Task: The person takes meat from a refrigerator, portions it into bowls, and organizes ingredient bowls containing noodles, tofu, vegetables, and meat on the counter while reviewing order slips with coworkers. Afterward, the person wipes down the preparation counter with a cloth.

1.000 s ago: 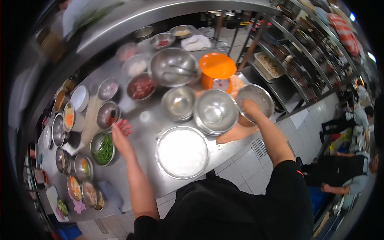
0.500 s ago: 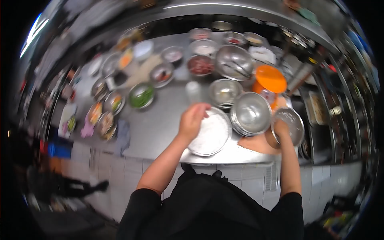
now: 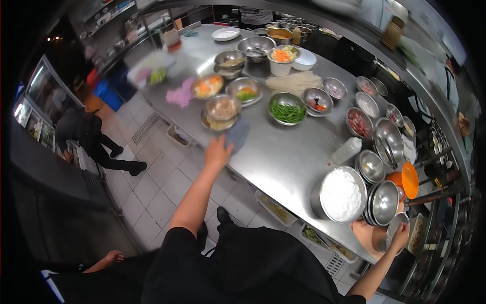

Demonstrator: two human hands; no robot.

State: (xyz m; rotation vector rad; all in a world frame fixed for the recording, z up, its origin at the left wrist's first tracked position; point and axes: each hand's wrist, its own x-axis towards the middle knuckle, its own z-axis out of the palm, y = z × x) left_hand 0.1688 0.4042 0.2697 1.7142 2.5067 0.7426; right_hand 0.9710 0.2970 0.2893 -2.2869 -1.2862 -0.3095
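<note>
My left hand (image 3: 217, 153) is at the table's front edge, fingers stretched toward a blue-grey cloth (image 3: 237, 135) and touching or nearly touching it. It holds nothing that I can see. Just beyond it sit a bowl of pale pinkish food (image 3: 223, 108) and a bowl of chopped greens (image 3: 287, 108). On the far right, my right hand (image 3: 400, 236) grips the rim of a metal bowl (image 3: 396, 226), tilted at the table's corner. Left of that bowl stand a stack of metal bowls (image 3: 385, 202) and a large pot of white powder (image 3: 343, 195).
An orange container (image 3: 409, 180) and a squeeze bottle (image 3: 347, 151) stand near the stacked bowls. Bowls of vegetables (image 3: 207, 87) and meat (image 3: 359, 123) line the steel table (image 3: 273, 162). A person in dark clothes (image 3: 86, 131) is at left; another person's hand (image 3: 112, 257) shows lower left.
The view has turned left. My left hand has moved from beside the white powder pot to the cloth. My right hand stays at the metal bowl, now at its rim.
</note>
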